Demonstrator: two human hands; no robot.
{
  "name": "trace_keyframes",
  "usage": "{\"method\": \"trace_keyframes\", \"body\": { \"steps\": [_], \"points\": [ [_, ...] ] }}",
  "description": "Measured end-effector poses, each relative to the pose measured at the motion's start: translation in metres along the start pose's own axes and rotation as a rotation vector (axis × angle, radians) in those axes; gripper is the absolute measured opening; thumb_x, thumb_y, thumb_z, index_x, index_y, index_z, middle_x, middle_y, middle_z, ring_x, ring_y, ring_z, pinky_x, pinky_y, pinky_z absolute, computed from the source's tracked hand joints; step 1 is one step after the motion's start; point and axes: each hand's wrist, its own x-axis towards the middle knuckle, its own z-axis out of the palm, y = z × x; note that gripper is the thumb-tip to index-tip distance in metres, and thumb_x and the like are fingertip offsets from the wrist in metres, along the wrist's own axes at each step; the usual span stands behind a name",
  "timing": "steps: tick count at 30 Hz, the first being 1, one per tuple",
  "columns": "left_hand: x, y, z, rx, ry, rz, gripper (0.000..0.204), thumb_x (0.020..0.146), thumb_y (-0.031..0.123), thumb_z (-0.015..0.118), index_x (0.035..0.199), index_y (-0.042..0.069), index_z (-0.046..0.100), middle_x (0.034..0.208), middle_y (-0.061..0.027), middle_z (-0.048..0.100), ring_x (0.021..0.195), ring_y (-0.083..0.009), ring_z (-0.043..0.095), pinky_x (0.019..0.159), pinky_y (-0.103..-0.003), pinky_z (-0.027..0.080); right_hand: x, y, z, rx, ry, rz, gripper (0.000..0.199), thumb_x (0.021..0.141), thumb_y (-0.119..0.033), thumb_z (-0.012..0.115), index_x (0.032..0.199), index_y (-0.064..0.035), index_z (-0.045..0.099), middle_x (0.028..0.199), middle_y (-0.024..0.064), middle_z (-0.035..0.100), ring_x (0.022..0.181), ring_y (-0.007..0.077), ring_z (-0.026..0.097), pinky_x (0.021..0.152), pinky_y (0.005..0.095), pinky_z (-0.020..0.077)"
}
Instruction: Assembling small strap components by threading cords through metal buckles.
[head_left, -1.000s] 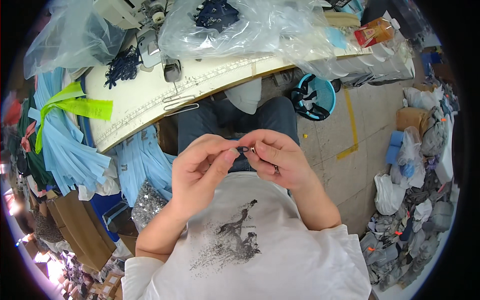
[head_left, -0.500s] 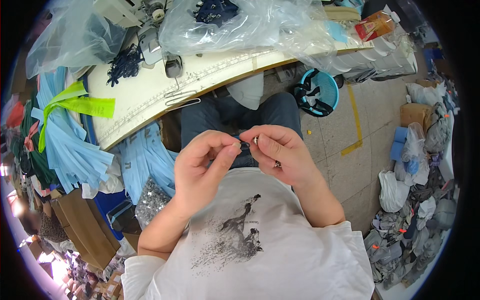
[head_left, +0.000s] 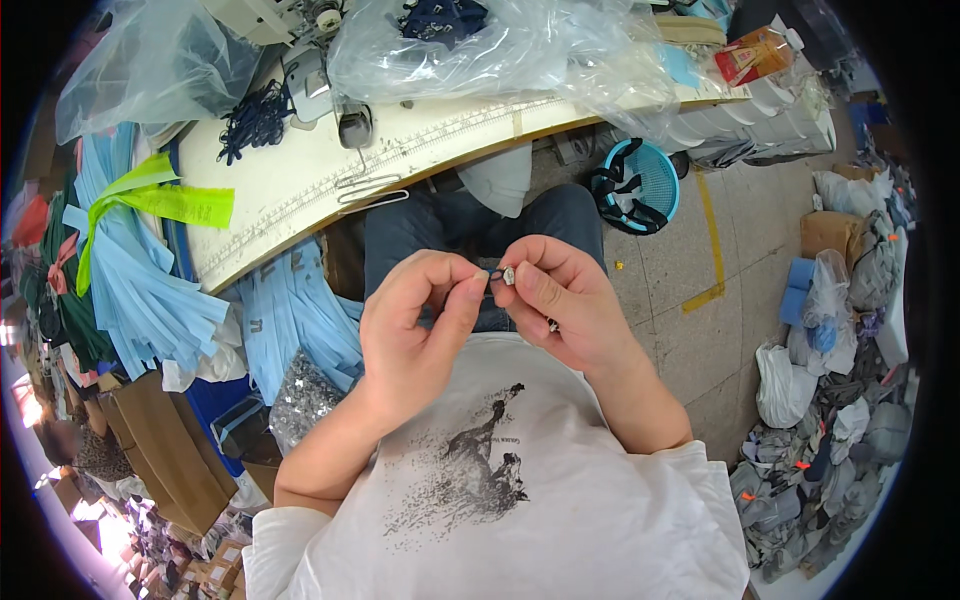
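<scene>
Above my lap, both hands meet fingertip to fingertip. My left hand [head_left: 420, 325] pinches the end of a short dark strap [head_left: 495, 276] between thumb and index finger. In my right hand [head_left: 560, 300], the thumb and fingers close on a small silvery metal fitting [head_left: 509, 275], which touches the strap's other end. Whether the strap passes through the fitting is too small to tell. A second bit of metal [head_left: 552, 325] shows lower at my right fingers; its kind is unclear. The closest similar pieces are a heap of dark navy straps [head_left: 255, 120] on the white table.
The white table [head_left: 270, 215] curves across in front, with a sewing machine [head_left: 310, 85], a bent wire holder [head_left: 370, 190] and clear plastic bags [head_left: 470, 55]. Light blue strips [head_left: 145, 270] hang at left. A blue basket [head_left: 655, 190] stands on the floor; bagged goods [head_left: 830, 450] pile up right.
My right fingers have shifted slightly, so the metal fitting now shows more fully at the fingertips. My left hand has moved a little right. The view has turned slightly.
</scene>
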Motion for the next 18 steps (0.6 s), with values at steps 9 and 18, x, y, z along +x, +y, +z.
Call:
{"method": "trace_keyframes", "body": {
  "steps": [9, 18],
  "points": [
    [0.0035, 0.0048, -0.0029, 0.23, 0.016, 0.187, 0.007, 0.083, -0.004, 0.065, 0.089, 0.0, 0.061, 0.08, -0.0047, 0.059, 0.061, -0.0098, 0.049, 0.053, -0.021, 0.039, 0.0017, -0.001, 0.0066, -0.056, 0.081, -0.024, 0.015, 0.096, -0.015, 0.057, 0.106, -0.0041, 0.06, 0.086, 0.0045, 0.065, 0.052, 0.0033, 0.045, 0.04, 0.0175, 0.0295],
    [0.004, 0.0087, -0.0038, 0.305, -0.047, 0.16, 0.003, 0.087, -0.002, 0.061, 0.09, -0.001, 0.06, 0.085, -0.005, 0.059, 0.072, -0.0107, 0.052, 0.062, -0.022, 0.042, 0.0037, 0.0001, 0.0088, -0.129, 0.09, -0.049, 0.015, 0.095, -0.014, 0.06, 0.105, -0.003, 0.062, 0.083, 0.0039, 0.065, 0.052, 0.003, 0.045, 0.04, 0.0176, 0.0293]
  ]
}}
